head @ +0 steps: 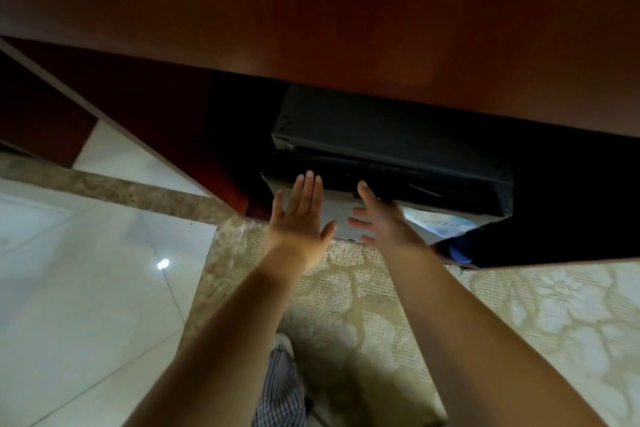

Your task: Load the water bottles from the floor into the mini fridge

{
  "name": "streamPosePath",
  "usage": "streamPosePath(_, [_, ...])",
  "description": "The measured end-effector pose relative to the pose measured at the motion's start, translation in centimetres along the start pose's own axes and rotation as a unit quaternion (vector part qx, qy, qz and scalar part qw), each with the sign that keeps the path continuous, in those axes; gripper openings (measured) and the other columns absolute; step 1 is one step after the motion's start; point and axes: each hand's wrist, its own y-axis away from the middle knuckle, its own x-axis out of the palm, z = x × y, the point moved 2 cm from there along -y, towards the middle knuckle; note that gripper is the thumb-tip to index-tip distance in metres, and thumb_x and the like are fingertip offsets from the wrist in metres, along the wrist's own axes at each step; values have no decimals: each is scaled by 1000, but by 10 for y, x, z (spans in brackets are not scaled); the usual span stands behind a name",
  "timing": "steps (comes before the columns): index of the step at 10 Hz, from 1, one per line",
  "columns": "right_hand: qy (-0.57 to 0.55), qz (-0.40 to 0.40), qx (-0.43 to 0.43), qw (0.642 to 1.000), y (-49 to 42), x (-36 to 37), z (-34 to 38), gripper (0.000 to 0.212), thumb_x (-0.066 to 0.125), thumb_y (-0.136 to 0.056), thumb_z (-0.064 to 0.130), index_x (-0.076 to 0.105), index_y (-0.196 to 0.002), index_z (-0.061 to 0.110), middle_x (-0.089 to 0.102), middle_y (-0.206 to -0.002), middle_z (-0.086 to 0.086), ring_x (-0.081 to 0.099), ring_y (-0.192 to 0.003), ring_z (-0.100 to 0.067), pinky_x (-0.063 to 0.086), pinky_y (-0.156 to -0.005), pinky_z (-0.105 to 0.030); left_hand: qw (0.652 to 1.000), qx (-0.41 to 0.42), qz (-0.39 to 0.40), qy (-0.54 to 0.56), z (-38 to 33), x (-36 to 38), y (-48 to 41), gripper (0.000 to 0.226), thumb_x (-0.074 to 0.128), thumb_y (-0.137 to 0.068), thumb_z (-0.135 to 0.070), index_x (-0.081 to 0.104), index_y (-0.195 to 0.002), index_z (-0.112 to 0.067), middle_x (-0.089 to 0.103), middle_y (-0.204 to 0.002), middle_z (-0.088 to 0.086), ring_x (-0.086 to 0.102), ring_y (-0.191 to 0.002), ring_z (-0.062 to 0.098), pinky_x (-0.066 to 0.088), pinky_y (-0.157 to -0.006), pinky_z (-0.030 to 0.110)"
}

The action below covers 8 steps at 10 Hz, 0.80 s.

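the left hand (300, 217), fingers straight and spread, holds nothing before the black box-shaped mini fridge (391, 135). the right hand (377, 218) beside it is open and empty, above patterned beige carpet (346, 291).

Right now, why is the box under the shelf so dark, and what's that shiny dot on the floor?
In the head view, the wooden cabinet shades the mini fridge, so its front is nearly black; the dot is probably a light reflected on the glossy floor tiles; the left hand and right hand look slightly soft; the wide lens bows the cabinet's edge.
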Motion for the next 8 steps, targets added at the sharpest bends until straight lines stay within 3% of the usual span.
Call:
streamPosePath(1, [-14,0,3,1000,-6,1,7,62,55,-86,53,43,-133,15,59,-129,-10,64,-108,-25,43,-82,-37,1000,3,2,4,-1,-3,-16,78,16,-95,-56,-36,-135,-12,-36,-150,3,-26,-142,17,-2,-118,42])
streamPosePath(2, [-1,-34,-4,999,-12,6,6,64,55,-83,58,46,-130,15,64,-121,-9,68,-92,-22,46,-63,-28,999,1,1,37,-2,-3,-19,80,20,-96,-54,-37,-132,-12,-40,-144,3,-25,-142,18,3,-121,41])
streamPosePath(3, [38,-82,3,996,-13,6,6,67,54,-81,63,50,-127,15,68,-108,-9,67,-74,-20,42,-51,-24,999,-7,20,43,-3,-9,-20,80,21,-96,-53,-31,-139,-11,-33,-152,4,-24,-143,18,4,-120,40])
streamPosePath(4, [95,-59,2,994,-7,-1,5,54,50,-89,53,50,-125,13,67,-106,-11,67,-80,-22,41,-50,-23,998,3,41,41,-2,-19,-16,76,21,-97,-50,-25,-144,-12,-28,-155,2,-19,-145,16,1,-119,41])
streamPosePath(5, [183,-29,20,983,15,-17,2,51,45,-95,41,42,-134,9,68,-103,-11,61,-63,-17,43,-46,-18,995,-14,64,81,-1,-28,7,73,22,-98,-47,-25,-144,-15,-25,-155,0,-12,-146,14,3,-119,41])
streamPosePath(6, [275,-34,0,961,49,-38,5,43,45,-95,33,48,-128,5,70,-101,-14,64,-68,-20,52,-60,-22,987,1,134,85,-9,-34,48,68,21,-98,-49,-3,-150,-12,-7,-159,8,1,-148,23,11,-119,45])
streamPosePath(7, [313,-14,-14,949,84,-60,11,32,50,-91,23,57,-113,2,62,-81,-9,60,-66,-21,50,-61,-32,967,-1,213,138,-18,-53,79,58,24,-98,-49,46,-128,-6,43,-139,14,30,-140,32,34,-109,43])
streamPosePath(8, [375,-22,-55,925,120,-77,21,17,47,-88,17,59,-83,6,53,-67,-7,50,-57,-19,36,-53,-27,946,-14,246,212,-24,-85,91,56,27,-98,-48,45,-134,-9,42,-143,10,36,-137,28,34,-105,36])
